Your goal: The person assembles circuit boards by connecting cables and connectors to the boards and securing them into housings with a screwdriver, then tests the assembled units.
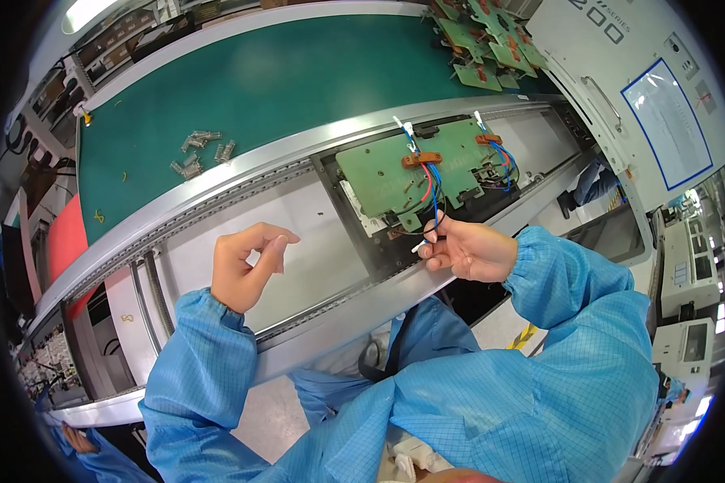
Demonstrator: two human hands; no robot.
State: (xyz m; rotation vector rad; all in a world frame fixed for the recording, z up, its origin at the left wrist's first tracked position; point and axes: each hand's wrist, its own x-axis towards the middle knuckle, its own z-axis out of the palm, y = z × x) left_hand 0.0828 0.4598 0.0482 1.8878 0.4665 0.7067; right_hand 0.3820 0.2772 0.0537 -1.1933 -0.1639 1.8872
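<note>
A green circuit board (379, 173) sits in a dark carrier tray (363, 239) on the conveyor. Two brown clamp-like blocks (421, 159) stand on it, with blue, red and black wires running through them. My right hand (469, 248) is at the board's near edge, its fingers closed on a black wire; a white connector (419, 246) shows at the fingertips. Left of the board, above the conveyor's pale bed, is my left hand (250, 262). Its thumb and index finger come together in a pinch, and I see nothing between them.
Several metal springs (193, 153) lie on the green bench mat (282, 72) beyond the rail (290, 145). More green boards (491, 44) are piled at the far right, beside a white machine (620, 72). A red panel (67, 241) stands at the left.
</note>
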